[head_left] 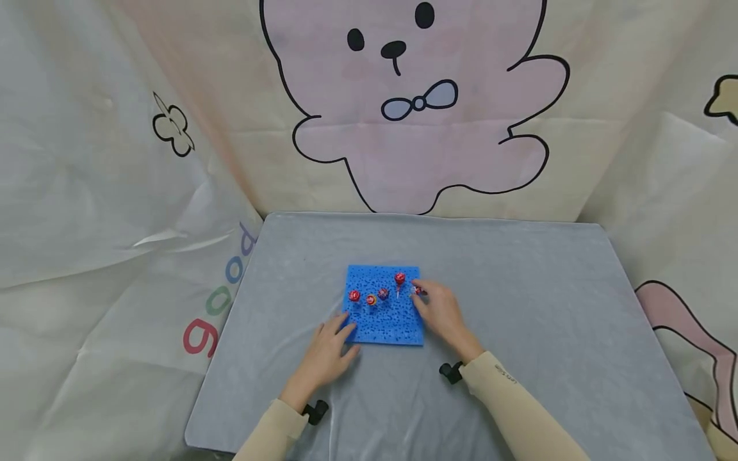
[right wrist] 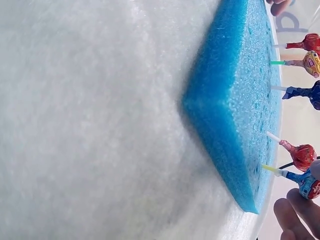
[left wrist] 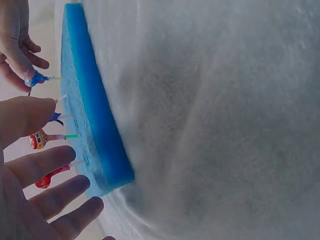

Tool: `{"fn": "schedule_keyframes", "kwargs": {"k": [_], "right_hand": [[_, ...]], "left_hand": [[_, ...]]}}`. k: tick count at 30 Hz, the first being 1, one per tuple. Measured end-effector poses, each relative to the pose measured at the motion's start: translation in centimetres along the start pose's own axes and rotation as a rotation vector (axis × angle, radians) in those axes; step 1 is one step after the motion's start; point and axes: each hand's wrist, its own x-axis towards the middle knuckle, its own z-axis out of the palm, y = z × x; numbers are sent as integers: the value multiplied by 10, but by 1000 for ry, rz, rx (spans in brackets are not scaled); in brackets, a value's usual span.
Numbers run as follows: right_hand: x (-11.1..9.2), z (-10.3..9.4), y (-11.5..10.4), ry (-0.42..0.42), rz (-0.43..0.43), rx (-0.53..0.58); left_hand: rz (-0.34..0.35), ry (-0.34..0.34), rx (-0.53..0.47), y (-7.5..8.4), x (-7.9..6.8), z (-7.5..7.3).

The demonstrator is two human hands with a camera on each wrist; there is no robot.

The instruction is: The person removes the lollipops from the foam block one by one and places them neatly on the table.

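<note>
A blue foam block (head_left: 386, 330) lies flat, with several wrapped lollipops standing in it on their sticks. Red ones (head_left: 354, 296) (head_left: 400, 278), a yellow-and-red one (head_left: 371, 299) and a dark blue one (head_left: 383, 293) are spread over its far half. At the block's right edge my right hand (head_left: 442, 310) pinches the head of a blue-and-red lollipop (right wrist: 306, 184); its yellow stick meets the foam's top. My left hand (head_left: 325, 352) is by the near left corner, fingers spread and fairly straight, holding nothing. Whether its fingertips press the foam I cannot tell.
Grey cloth covers the table (head_left: 519, 275) around the block. Behind it hangs a printed curtain (head_left: 599, 160) with a cartoon animal, and more printed cloth (head_left: 115, 224) hangs at the left. A dark wrist camera (head_left: 316, 412) sits on the left wrist.
</note>
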Motion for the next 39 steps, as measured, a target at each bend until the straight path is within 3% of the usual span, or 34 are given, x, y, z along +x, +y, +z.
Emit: {"fn": "schedule_keyframes", "kwargs": {"k": [20, 25, 31, 35, 39], "right_hand": [[1, -1, -1, 66, 24, 22], [0, -15, -9, 90, 60, 59], [-5, -43, -11, 148, 27, 71], [-11, -57, -4, 138, 42, 36], [-14, -57, 9, 97, 73, 8]], "left_hand": [[2, -2, -13, -6, 0, 10], [-6, -2, -34, -7, 1, 10], [-17, -8, -52, -9, 3, 11], [-14, -10, -56, -9, 3, 10], [-18, -18, -66, -7, 2, 8]]}}
